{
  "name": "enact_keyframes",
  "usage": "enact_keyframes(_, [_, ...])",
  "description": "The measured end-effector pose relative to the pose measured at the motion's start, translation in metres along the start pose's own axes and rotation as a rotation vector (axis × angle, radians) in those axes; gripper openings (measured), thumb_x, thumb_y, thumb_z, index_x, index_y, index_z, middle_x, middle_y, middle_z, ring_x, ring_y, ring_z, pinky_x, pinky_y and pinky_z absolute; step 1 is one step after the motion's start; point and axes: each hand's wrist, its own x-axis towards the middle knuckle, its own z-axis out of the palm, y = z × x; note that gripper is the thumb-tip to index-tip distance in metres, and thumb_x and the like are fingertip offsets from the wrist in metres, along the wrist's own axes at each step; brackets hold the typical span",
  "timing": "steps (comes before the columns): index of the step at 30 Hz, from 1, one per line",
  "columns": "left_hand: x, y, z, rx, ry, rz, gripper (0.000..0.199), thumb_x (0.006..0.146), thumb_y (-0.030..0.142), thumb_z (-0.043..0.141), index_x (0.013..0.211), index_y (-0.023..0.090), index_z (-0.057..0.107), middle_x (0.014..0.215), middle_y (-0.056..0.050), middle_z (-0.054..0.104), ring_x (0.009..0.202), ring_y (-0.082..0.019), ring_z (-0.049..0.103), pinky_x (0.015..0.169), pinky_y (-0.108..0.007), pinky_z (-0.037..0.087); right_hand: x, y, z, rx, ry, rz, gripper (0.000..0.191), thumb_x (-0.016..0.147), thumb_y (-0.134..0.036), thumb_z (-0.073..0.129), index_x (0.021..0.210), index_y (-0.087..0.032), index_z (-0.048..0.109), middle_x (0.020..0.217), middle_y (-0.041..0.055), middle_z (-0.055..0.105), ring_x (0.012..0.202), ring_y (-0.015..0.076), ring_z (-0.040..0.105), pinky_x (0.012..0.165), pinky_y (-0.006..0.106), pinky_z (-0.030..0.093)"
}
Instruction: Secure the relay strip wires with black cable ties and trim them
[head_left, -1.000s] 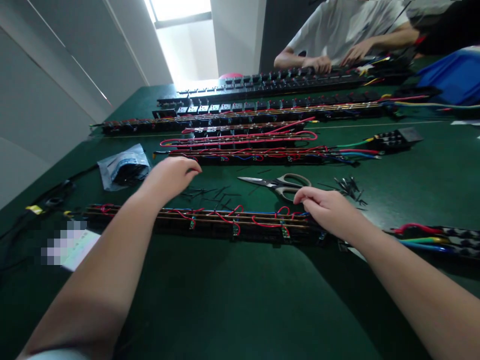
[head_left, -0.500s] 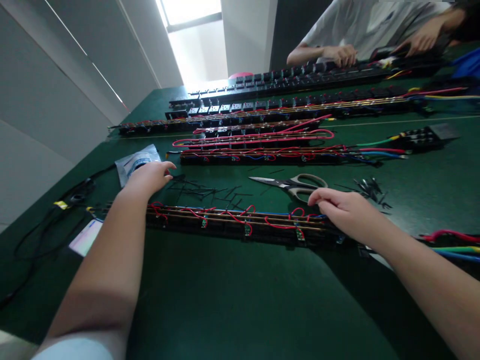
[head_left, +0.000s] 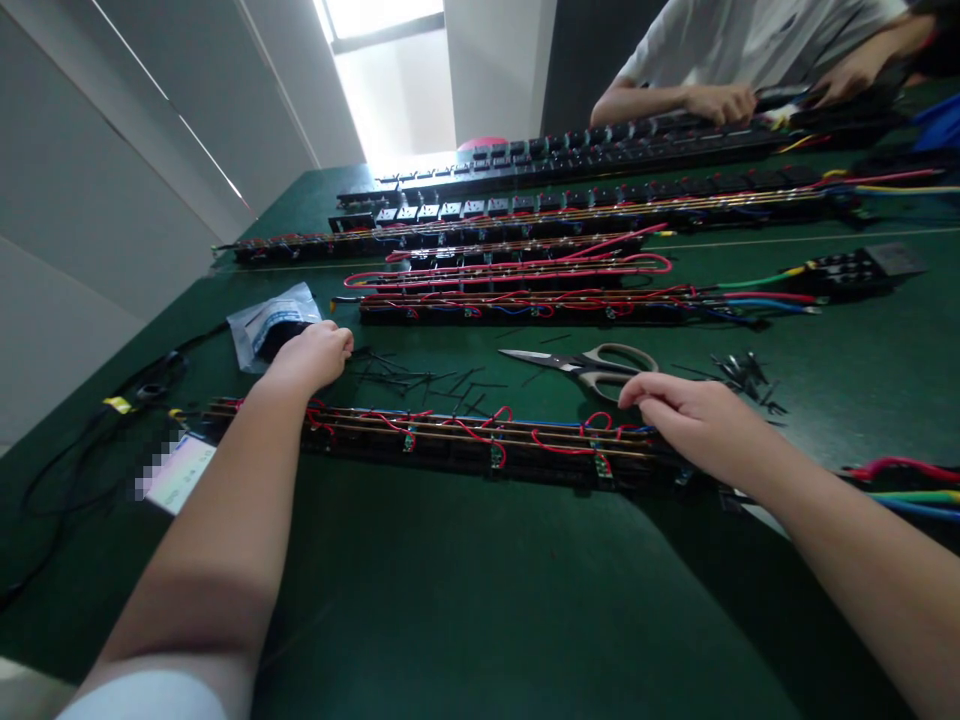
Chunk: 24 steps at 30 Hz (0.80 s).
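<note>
Wired socket strip lying on the green table, long axis running left to right just in front of both hands. Right hand rests on the strip's right part, fingers loosely curled, gripping nothing visible; scissors lie just beyond its fingertips. Left hand sits past the strip's left part, curled nearly closed beside a plastic bag; whether it grips one of the loose cable ties cannot be told. Further strips lie parallel behind.

no readable text, card label blurred
</note>
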Motion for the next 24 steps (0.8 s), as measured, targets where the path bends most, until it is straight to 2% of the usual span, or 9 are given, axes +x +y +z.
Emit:
enact_keyframes(5, [0.002,0.000,0.000,-0.033,-0.014,0.009,0.024,0.092,0.024,0.045,0.101,0.018,0.066,0.112,-0.017,0.068,0.105,-0.032,0.065,0.090,-0.042,0.050,0.000,0.000,0.000,0.002,-0.001,0.001,0.030,0.086,-0.037,0.045,0.088,-0.025,0.073,0.068,0.0049,0.067,0.062,0.0251,0.060,0.060,0.036,0.040])
enact_keyframes(11, [-0.002,0.012,-0.019,-0.123,0.001,0.057,0.022,0.093,0.026,0.041,0.103,0.020,0.060,0.104,-0.010,0.070,0.095,-0.026,0.065,0.085,-0.035,0.049,0.001,0.002,0.002,-0.003,0.002,-0.009,0.029,0.086,-0.036,0.045,0.087,-0.025,0.072,0.070,0.0048,0.068,0.063,0.0247,0.062,0.062,0.036,0.041])
enact_keyframes(17, [-0.024,0.048,-0.058,-0.336,0.075,0.216,0.016,0.093,0.030,0.043,0.098,0.021,0.055,0.100,-0.007,0.067,0.088,-0.023,0.060,0.083,-0.035,0.046,0.001,0.003,0.002,-0.005,0.026,-0.028,0.030,0.085,-0.034,0.045,0.086,-0.024,0.073,0.071,0.0046,0.069,0.064,0.0238,0.063,0.061,0.035,0.042])
enact_keyframes(21, [-0.048,0.075,-0.088,-0.396,0.110,0.283,0.014,0.093,0.029,0.047,0.099,0.020,0.057,0.098,-0.005,0.066,0.084,-0.021,0.058,0.080,-0.033,0.045,0.001,0.003,0.003,-0.009,0.031,-0.033,0.029,0.085,-0.032,0.045,0.086,-0.025,0.073,0.069,0.0035,0.069,0.063,0.0227,0.062,0.061,0.034,0.042])
enact_keyframes(24, [-0.071,0.102,-0.102,-0.470,0.110,0.387,0.015,0.094,0.030,0.053,0.100,0.020,0.062,0.096,-0.003,0.068,0.081,-0.019,0.059,0.075,-0.030,0.045,0.000,0.003,0.003,-0.013,0.035,-0.032,0.027,0.086,-0.031,0.046,0.085,-0.025,0.072,0.068,0.0026,0.068,0.061,0.0217,0.061,0.058,0.033,0.041])
